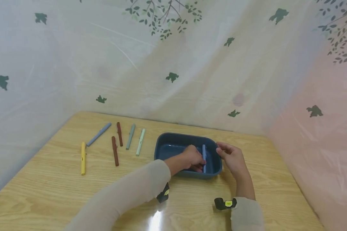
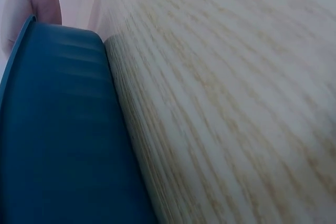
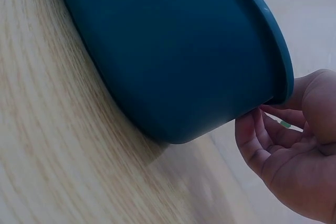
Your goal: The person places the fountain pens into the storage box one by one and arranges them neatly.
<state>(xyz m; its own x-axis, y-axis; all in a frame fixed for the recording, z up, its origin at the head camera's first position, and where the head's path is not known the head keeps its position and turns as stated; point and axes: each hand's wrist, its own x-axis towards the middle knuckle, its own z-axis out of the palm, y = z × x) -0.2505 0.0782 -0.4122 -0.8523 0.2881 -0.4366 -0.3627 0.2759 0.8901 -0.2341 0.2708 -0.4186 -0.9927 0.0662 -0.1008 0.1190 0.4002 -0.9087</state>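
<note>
A dark blue box [image 1: 176, 138] sits on the wooden counter [image 1: 46, 192]. Inside it, toward its right end, a blue pen [image 1: 204, 152] runs between the far and near walls. The left hand [image 1: 193, 155] reaches into the box, its fingers pinching that pen near the near wall. At the right end of the box, the right hand [image 1: 230, 157] grips the rim, thumb against it and fingers bent beneath its edge. Left of the box lie six more pens. Nearest to it is a pale green pen [image 1: 140, 142], then a gray-green pen [image 1: 130, 137], then two dark red pens [image 1: 115, 151], another blue pen [image 1: 99, 134] at a slant, and farthest off a yellow pen [image 1: 83, 158]. Behind the box hangs a pale sheet [image 1: 133, 86] printed with green birds and leafy branches.
</note>
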